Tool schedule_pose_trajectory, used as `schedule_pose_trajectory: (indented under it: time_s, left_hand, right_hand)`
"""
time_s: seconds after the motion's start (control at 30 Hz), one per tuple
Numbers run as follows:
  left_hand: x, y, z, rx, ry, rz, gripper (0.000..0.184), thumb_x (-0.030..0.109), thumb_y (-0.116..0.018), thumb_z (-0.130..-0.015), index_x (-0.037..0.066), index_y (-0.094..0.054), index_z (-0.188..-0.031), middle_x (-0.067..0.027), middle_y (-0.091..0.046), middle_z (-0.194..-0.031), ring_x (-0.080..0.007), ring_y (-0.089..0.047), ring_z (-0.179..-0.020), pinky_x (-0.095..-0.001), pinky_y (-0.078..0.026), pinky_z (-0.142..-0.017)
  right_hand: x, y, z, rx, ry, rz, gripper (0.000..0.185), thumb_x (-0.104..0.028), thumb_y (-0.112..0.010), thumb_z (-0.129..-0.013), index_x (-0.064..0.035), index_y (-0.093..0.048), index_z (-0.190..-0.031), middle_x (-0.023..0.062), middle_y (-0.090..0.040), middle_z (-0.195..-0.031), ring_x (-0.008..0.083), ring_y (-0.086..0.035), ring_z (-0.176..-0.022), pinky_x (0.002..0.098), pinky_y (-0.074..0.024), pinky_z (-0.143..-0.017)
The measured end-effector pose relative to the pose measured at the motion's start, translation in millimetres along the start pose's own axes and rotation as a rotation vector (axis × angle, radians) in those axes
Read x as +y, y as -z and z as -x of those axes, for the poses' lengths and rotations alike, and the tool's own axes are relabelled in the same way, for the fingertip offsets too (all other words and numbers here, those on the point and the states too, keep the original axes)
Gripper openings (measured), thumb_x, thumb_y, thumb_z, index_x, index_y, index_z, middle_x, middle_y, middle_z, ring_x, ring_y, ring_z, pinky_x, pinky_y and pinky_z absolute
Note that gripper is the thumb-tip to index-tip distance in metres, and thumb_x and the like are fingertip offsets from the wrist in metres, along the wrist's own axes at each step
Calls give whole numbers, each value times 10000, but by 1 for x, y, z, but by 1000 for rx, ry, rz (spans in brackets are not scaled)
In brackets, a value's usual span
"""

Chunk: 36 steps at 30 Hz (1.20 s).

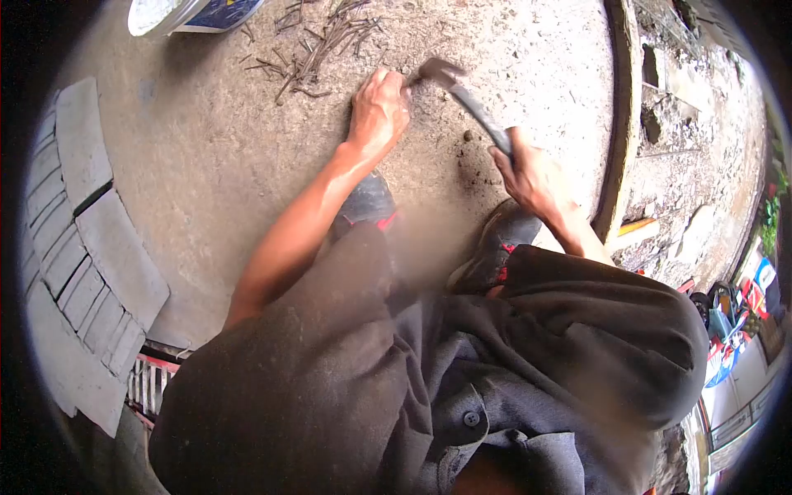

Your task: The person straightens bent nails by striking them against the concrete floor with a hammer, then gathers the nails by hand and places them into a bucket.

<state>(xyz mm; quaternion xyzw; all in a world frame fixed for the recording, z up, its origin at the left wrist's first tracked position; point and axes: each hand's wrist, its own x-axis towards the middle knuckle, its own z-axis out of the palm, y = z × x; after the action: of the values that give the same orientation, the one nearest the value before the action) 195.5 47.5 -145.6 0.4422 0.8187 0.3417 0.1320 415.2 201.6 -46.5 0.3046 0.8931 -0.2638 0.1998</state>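
My right hand (536, 177) is wrapped round the dark handle of a claw hammer (483, 115), whose head is up and to the left of the hand. On the concrete ground (206, 157), my left hand (381, 109) is closed, its fingertips close to the hammer head. Whatever those fingers pinch is too small to make out. A loose pile of long rusty nails (318, 54) lies beyond and to the left of my left hand. Small dark crumbs (478, 173) are scattered below the hammer.
A white and blue bucket (194, 15) stands at the top left. Grey blocks (91, 239) are stacked along the left. A raised edge (623, 115) runs down the right, with rubble beyond. My shoes (367, 198) are below my hands.
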Motion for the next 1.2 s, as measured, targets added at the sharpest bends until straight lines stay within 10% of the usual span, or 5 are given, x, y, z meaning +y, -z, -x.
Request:
schedule_pose_trajectory:
  time_s: [0.23, 0.33, 0.73, 0.9, 1.2]
  left_hand:
    - [-4, 0, 1, -2, 3, -2, 89, 41, -642, -882, 0, -631, -959, -192, -611, -918, -409, -614, -873, -485, -497, -777]
    - [-2, 1, 3, -17, -3, 20, 77, 34, -629, -877, 1, -598, -939, -196, -590, -918, -412, -598, -883, -492, -484, -774]
    - [2, 8, 7, -5, 133, 80, 78, 50, -670, -865, -2, -651, -920, -198, -636, -915, -403, -628, -877, -488, -498, -789]
    - [5, 9, 5, 18, 119, 81, 67, 45, -671, -859, 4, -641, -904, -192, -619, -893, -408, -614, -856, -494, -492, -774]
    - [0, -1, 16, 88, 32, 68, 123, 22, -678, -864, 31, -673, -987, -163, -613, -907, -372, -628, -854, -440, -507, -764]
  right_hand:
    - [-15, 6, 17, 374, 105, -367, 400, -411, -550, -1032, -59, -520, -1220, 222, -631, -699, 392, -664, -650, 486, -488, -601]
    - [4, -9, -2, -26, -25, -25, 369, -394, -558, -1031, -38, -540, -1125, 211, -604, -669, 381, -619, -609, 483, -481, -602]
    - [-15, 9, 32, 134, -24, -437, 392, -393, -592, -1016, -40, -550, -1181, 201, -654, -719, 355, -653, -640, 445, -495, -602]
    - [-11, -12, 1, -12, 34, -57, 347, -384, -564, -1027, -41, -513, -1021, 219, -622, -702, 410, -644, -658, 510, -482, -627]
    - [27, -49, 57, 45, -271, -354, 389, -423, -582, -1021, -35, -592, -1027, 113, -577, -649, 237, -564, -587, 401, -453, -575]
